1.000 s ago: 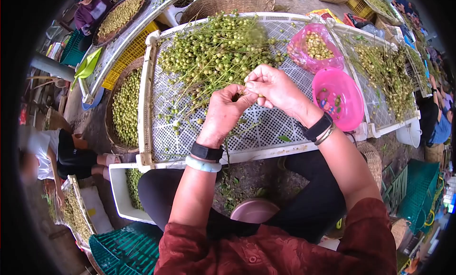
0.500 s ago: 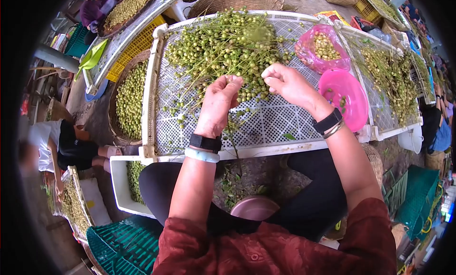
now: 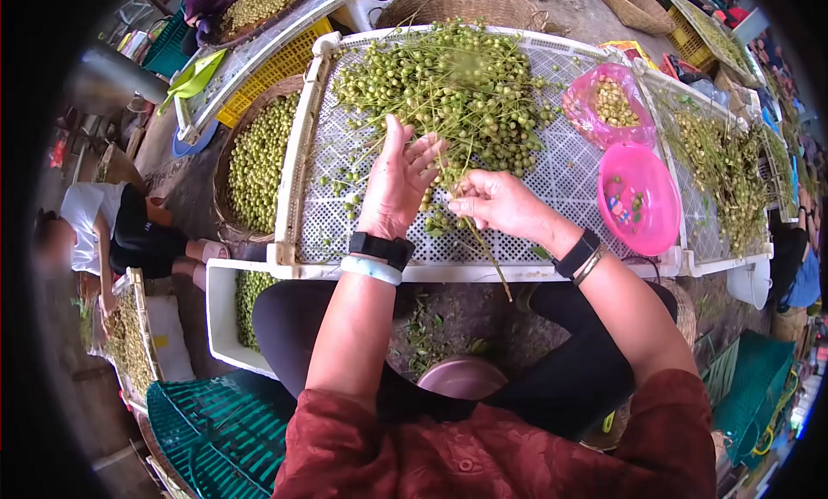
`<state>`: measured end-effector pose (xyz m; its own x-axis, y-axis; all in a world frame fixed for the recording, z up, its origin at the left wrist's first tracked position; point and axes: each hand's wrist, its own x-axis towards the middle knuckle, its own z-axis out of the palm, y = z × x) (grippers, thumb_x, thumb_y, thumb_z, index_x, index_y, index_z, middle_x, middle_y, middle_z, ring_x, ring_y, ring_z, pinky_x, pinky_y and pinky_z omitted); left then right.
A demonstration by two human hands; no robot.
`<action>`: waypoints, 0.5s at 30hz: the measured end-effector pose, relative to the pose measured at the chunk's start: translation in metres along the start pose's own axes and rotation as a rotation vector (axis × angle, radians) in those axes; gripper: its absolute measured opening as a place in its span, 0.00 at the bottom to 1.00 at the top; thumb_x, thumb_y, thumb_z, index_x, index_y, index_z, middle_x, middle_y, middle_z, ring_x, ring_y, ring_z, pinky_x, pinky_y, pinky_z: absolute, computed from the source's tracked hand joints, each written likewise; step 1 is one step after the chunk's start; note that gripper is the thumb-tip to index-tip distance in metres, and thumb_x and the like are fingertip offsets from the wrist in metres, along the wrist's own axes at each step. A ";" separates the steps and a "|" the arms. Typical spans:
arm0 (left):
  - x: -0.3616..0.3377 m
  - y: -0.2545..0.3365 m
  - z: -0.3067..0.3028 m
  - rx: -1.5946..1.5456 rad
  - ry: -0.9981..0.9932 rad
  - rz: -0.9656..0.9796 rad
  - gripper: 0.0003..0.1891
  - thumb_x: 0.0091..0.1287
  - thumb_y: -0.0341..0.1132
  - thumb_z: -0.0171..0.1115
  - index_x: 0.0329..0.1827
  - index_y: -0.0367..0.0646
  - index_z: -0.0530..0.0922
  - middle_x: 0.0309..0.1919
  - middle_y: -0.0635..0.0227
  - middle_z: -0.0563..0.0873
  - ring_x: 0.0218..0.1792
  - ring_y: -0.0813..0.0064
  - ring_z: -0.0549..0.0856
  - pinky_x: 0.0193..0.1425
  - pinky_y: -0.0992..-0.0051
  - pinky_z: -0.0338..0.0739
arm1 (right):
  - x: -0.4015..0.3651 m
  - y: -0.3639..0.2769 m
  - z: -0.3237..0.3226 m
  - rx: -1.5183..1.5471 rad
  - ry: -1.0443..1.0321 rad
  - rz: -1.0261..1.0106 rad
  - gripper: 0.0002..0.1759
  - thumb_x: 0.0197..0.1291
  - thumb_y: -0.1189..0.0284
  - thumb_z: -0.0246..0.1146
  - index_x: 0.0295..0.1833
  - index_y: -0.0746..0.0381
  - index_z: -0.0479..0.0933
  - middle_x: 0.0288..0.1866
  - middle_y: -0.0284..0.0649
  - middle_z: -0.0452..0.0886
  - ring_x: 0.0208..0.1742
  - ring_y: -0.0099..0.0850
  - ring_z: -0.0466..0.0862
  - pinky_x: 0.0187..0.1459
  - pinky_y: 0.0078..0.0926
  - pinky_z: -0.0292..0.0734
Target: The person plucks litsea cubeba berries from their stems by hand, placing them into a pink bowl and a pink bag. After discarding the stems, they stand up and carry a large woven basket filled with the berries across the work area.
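Observation:
A large heap of green round fruits on thin stems (image 3: pixel 448 85) lies on a white perforated tray (image 3: pixel 345 232). My left hand (image 3: pixel 401 175), palm up with fingers apart, is at the heap's lower edge. To its right my right hand (image 3: pixel 496 201) pinches a stem (image 3: pixel 492 257) whose bare end slants down over the tray's front rim. The stem's upper part runs up into the fruits between my hands. Loose green fruits lie left of my left hand.
Right on the tray are a pink bag of pale fruits (image 3: pixel 614 102) and a pink bowl (image 3: pixel 640 201). A round basket of fruits (image 3: pixel 261 163) and a white box (image 3: pixel 226 318) stand left. A person (image 3: pixel 95 227) sits far left.
My left hand has opened and turned palm up. The right hand has moved down and left and now holds a stem. The view has shifted, so the tray appears slightly further right.

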<state>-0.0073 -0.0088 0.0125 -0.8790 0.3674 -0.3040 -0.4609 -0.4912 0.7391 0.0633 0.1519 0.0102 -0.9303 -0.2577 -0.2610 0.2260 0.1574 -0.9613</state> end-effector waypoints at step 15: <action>-0.083 -0.009 -0.015 -0.187 0.058 0.101 0.04 0.72 0.34 0.52 0.42 0.46 0.73 0.46 0.62 0.84 0.50 0.68 0.82 0.54 0.66 0.78 | -0.027 -0.023 0.050 0.461 0.257 -0.113 0.10 0.64 0.76 0.59 0.49 0.68 0.75 0.34 0.36 0.79 0.31 0.22 0.79 0.31 0.20 0.79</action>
<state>0.0680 -0.0468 0.0223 -0.9248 0.2653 -0.2725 -0.3802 -0.6631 0.6448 0.0978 0.1077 0.0348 -0.9838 0.0015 -0.1792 0.1701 -0.3079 -0.9361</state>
